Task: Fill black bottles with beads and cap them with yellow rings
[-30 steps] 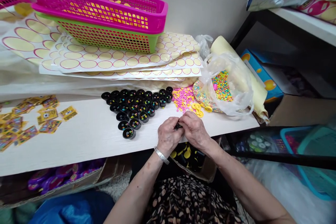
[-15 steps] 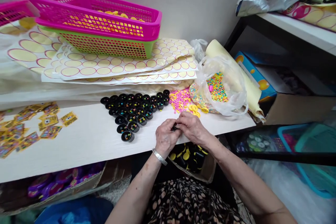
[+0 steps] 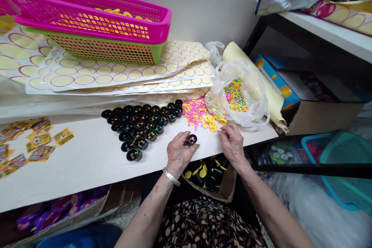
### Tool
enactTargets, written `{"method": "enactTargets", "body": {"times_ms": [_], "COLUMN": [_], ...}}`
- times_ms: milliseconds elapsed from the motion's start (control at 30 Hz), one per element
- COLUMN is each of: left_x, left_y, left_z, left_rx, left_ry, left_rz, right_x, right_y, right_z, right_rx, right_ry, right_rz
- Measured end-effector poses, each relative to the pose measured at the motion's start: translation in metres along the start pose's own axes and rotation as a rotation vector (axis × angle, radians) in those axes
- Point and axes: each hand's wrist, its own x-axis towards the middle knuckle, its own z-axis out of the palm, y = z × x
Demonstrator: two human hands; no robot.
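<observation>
My left hand [image 3: 178, 154] grips a small round black cup [image 3: 192, 139] between thumb and fingers, its open top facing up with pink bits inside. Off to its right, my right hand [image 3: 231, 144] is just above the white table, fingers curled and thumb tip close to the fingertips; whatever is between them is too small or hidden to make out. Just beyond it are yellow plastic caps [image 3: 212, 124] and a heap of pink and yellow pieces [image 3: 194, 109]. Left of my left hand, black cups [image 3: 134, 155] stand in slanting rows, many with coloured beads inside.
A clear plastic bag [image 3: 255, 100] of coloured beads sits behind my right hand. Pink and green baskets [image 3: 162, 31] rest on sticker sheets [image 3: 133, 74] at the back. Gold cards [image 3: 37, 139] lie left. Below the table edge, a cardboard box [image 3: 229, 186] holds black and yellow parts.
My hands were together around the black cup; now they are apart. My right hand has moved right, toward the yellow caps, while the cup stays in my left. The view has shifted slightly.
</observation>
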Motion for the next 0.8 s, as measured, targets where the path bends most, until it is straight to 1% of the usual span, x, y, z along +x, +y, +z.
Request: {"method": "enactTargets", "body": {"times_ms": [100,167,267,300,367,433,500,567,633,733,800], "left_x": [0.000,0.000,0.000,0.000,0.000,0.000,0.000,0.000,-0.001,-0.001,-0.001], "left_y": [0.000,0.000,-0.001,-0.001,-0.002,-0.003,-0.004,-0.004,-0.004,-0.002,-0.001], "left_z": [-0.001,-0.002,-0.002,-0.002,-0.002,-0.001,-0.001,0.000,0.000,-0.001,-0.002], "left_rx": [-0.005,-0.009,-0.016,-0.017,-0.015,-0.009,-0.005,-0.008,-0.022,-0.052,-0.069], "left_ry": [-0.004,-0.006,-0.009,-0.010,-0.014,-0.017,-0.018,-0.017,-0.011,-0.002,-0.005], "left_rz": [0.024,0.036,0.043,0.042,0.042,0.047,0.054,0.053,0.044,0.026,0.020], "right_x": [0.008,0.013,0.019,0.021,0.023,0.025,0.026,0.026,0.026,0.019,0.010], "right_y": [-0.001,-0.002,-0.004,-0.004,-0.005,-0.005,-0.005,-0.003,-0.001,0.002,0.002], "right_z": [0.008,0.012,0.015,0.015,0.014,0.013,0.010,0.008,0.007,0.006,0.005], "right_rx": [-0.086,-0.169,-0.374,-0.446,-0.566,-0.653,-0.717,-0.760,-0.774,-0.763,-0.762], "right_ry": [0.017,0.043,0.127,0.138,0.106,0.043,-0.003,-0.014,0.010,0.081,0.081], "right_rz": [-0.053,-0.050,0.049,0.088,0.137,0.145,0.112,0.051,-0.011,-0.094,-0.180]}}
